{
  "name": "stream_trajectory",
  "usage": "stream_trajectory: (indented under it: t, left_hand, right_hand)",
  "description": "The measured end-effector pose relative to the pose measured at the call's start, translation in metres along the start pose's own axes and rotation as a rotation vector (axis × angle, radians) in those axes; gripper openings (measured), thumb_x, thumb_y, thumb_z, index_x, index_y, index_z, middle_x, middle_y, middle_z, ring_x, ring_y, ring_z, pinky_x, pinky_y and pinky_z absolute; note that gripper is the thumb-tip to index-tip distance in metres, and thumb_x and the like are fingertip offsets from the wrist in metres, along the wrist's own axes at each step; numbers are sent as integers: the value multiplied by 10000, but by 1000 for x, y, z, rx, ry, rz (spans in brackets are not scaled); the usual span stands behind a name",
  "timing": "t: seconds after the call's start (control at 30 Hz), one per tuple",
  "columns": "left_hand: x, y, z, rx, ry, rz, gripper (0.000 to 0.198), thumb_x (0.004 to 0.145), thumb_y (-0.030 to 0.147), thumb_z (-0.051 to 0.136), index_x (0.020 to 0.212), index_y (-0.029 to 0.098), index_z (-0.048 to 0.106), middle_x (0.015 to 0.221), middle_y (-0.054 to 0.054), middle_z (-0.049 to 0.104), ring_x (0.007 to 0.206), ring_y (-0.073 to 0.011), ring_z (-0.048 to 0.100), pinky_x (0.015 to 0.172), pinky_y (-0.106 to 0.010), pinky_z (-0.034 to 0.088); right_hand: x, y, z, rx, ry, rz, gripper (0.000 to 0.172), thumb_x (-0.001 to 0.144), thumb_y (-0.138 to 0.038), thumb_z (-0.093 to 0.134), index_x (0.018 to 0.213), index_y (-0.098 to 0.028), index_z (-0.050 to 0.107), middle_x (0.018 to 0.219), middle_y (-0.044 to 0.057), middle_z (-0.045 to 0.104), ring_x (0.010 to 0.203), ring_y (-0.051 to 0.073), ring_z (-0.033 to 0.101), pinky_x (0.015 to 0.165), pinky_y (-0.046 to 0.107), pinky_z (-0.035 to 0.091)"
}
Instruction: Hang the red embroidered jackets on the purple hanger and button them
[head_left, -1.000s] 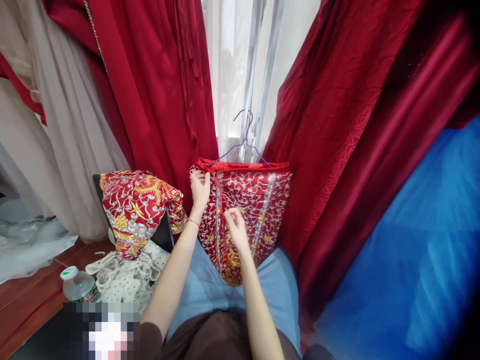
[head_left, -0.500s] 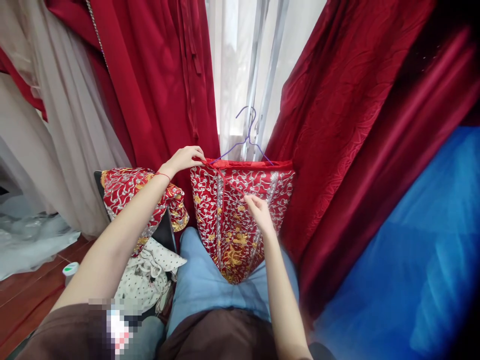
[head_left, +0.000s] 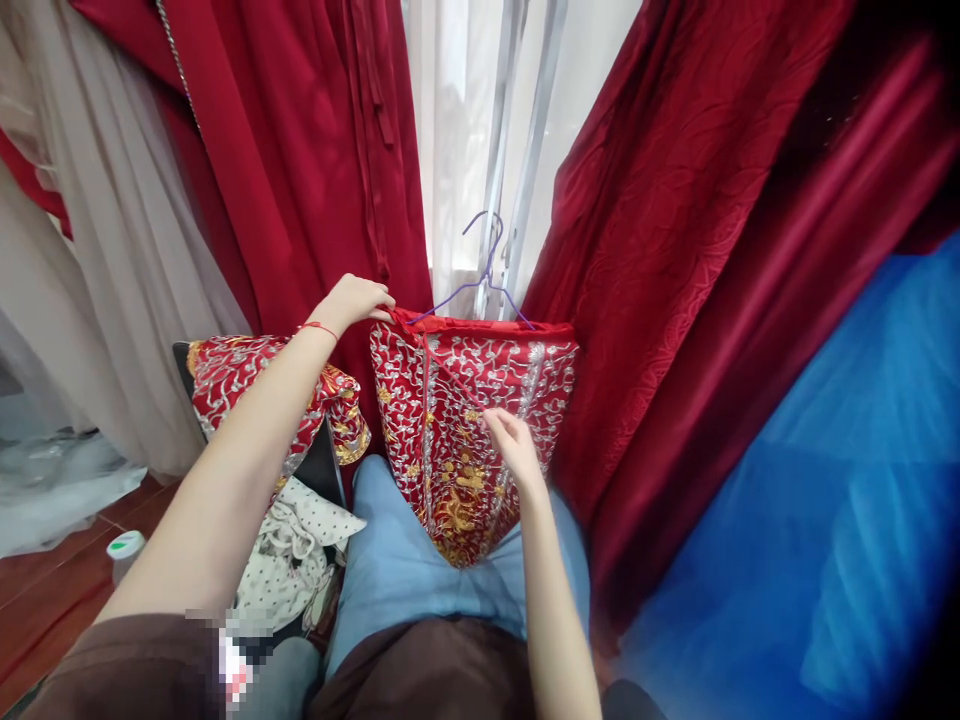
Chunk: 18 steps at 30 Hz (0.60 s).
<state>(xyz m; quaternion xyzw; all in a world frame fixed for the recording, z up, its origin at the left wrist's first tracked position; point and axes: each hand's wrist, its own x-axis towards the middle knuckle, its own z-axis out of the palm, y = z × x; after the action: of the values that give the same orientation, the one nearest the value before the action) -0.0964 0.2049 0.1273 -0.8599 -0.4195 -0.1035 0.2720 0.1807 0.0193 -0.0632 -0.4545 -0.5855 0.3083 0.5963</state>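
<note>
A red skirt-like garment (head_left: 469,440) with silver and gold embroidery hangs in front of my knees, its lower part between my thighs. A thin purple wire hanger (head_left: 491,268) rises out of its plain red top band (head_left: 480,324). My left hand (head_left: 360,302) pinches the band at its left corner. Lower down, over the embroidered front, my right hand (head_left: 511,445) grips the end of a thin red cord (head_left: 454,372). That cord runs slantwise and straight from near the left corner to my right fingertips.
Left of my knees, another embroidered red cloth (head_left: 240,375) lies over a dark board-like support, above polka-dot fabric (head_left: 289,560). A white-lidded container (head_left: 125,548) stands on the floor. Red drapes (head_left: 315,150) hang on both sides, with blue fabric (head_left: 787,480) at right.
My right hand has moved slightly down, keeping the red cord stretched. My left hand has risen a little at the band's corner. The view has shifted slightly.
</note>
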Motion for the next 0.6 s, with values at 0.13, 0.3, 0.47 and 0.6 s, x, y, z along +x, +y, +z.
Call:
stream_trajectory:
  t: [0.13, 0.3, 0.47, 0.6]
  left_hand:
    - [1, -2, 4, -91, 15, -100, 398, 887, 637, 562, 918, 283, 743, 1043, -63, 740, 1045, -245, 645, 783, -292, 350]
    - [4, -3, 6, -156, 20, -145, 493, 838, 729, 544, 881, 287, 759, 951, -60, 755, 1032, -257, 651, 806, -302, 355]
    - [1, -4, 6, -188, 19, -143, 473, 835, 718, 562, 903, 297, 768, 959, -54, 759, 1004, -248, 661, 799, -296, 354]
    - [0, -1, 8, -166, 32, -149, 481, 838, 720, 553, 918, 295, 763, 986, -55, 764, 994, -238, 663, 779, -286, 352]
  right_hand:
    - [-2, 13, -22, -21, 97, 3, 433, 836, -612, 598, 670, -216, 545, 559, -50, 375, 526, 114, 284, 509, 264, 234]
    - [-13, 28, -34, -52, 139, 58, 435, 815, -616, 608, 660, -214, 549, 563, -44, 399, 523, 115, 300, 511, 264, 247]
    - [-24, 49, -65, -114, 233, 92, 447, 796, -630, 612, 656, -209, 557, 588, -27, 451, 532, 120, 349, 513, 264, 273]
    - [-37, 68, -103, -184, 421, 86, 468, 771, -660, 609, 643, -213, 554, 590, -7, 504, 538, 138, 419, 507, 270, 307]
